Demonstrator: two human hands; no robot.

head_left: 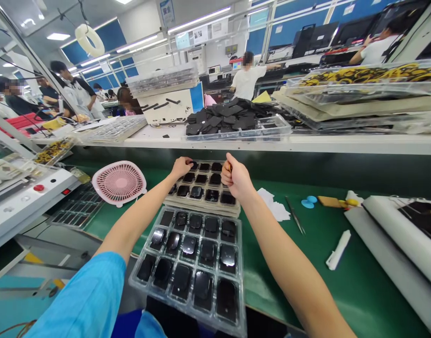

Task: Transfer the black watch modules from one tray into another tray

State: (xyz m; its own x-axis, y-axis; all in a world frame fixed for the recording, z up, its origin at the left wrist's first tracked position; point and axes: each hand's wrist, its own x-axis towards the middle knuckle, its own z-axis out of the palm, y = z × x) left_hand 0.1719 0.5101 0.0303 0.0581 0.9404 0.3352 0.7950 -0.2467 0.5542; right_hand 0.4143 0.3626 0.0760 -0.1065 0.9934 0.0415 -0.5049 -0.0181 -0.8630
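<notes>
My left hand (182, 167) is at the far left corner of the rear tray (232, 211), fingers pressed together beside a black rounded-square piece (194, 166). Whether they grip it is hidden. Over that tray's right edge, my right hand (239, 178) is closed in a fist, thumb up. A small yellow-orange bit shows between its fingers, too little of it to name. Nearer me lies a clear plastic front tray (240, 263), tilted and overhanging the bench edge. Its compartments hold several glossy black rounded-square pieces (189, 245).
A pink fan-like grille (122, 180) stands left. To the right lie white paper (275, 205), tweezers (295, 216), blue discs (308, 202) and a white tube (338, 250). Above, a shelf (306, 143) bears a heap of black pads (229, 115). People work in the background.
</notes>
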